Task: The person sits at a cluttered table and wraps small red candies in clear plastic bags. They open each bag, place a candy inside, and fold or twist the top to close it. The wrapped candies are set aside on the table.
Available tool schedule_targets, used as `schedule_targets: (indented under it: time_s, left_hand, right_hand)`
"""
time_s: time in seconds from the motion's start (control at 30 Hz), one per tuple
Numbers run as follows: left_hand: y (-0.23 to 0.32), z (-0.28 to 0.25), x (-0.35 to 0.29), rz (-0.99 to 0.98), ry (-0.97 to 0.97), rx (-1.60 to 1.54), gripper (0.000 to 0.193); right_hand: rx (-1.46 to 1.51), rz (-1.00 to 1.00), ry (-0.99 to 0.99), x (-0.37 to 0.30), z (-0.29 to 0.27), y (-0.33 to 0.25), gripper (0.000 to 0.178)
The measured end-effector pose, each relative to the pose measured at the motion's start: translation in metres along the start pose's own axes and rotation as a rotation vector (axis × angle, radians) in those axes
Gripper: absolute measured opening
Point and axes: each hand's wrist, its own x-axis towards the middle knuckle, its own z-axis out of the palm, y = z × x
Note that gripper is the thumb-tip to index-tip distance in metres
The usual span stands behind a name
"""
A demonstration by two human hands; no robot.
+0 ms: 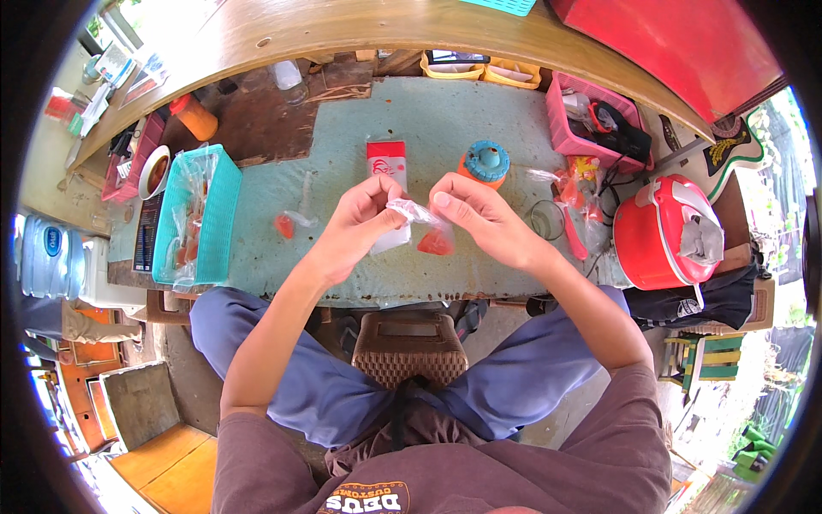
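Observation:
Above the near part of the table, my left hand pinches the twisted neck of a small clear plastic bag with red-orange sauce in its bottom. My right hand has thumb and forefinger pressed together at the other side of the bag's neck. A red and white packet lies just beyond my hands, partly hidden by them. Close behind my right hand stands an orange jar with a blue lid. On the table left of my left hand lies another small sauce bag.
At left, a turquoise basket holds several filled bags. A pink basket, a glass and a red cooler jug are at right. An orange bottle stands far left. A wooden shelf crosses above the table's far side.

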Motion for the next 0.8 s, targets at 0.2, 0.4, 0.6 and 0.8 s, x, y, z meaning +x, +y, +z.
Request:
schedule_targets:
  time_s: [0.2, 0.4, 0.6, 0.8]
  left_hand:
    - [-0.0001, 0.0041, -0.0009, -0.006, -0.049, 0.081, 0.016]
    - [0.0008, 0.0033, -0.0009, -0.018, 0.009, 0.142, 0.013]
    - [-0.0076, 0.0089, 0.0003, -0.026, 0.046, -0.034, 0.015]
    - [-0.0076, 0.0019, 0.0011, 0.005, 0.034, 0.022, 0.014]
  right_hand:
    - [-0.342, -0.034, -0.006, 0.0025, 0.0011, 0.0005, 0.024]
    - [-0.325, -0.123, 0.095, 0.002, -0.0014, 0.006, 0.018]
    - [-0.338, -0.233, 0.204, 0.0049, -0.0002, 0.0055, 0.017]
    - [-0.604, -0.31, 0.214, 0.0023, 0.0051, 0.0064, 0.02]
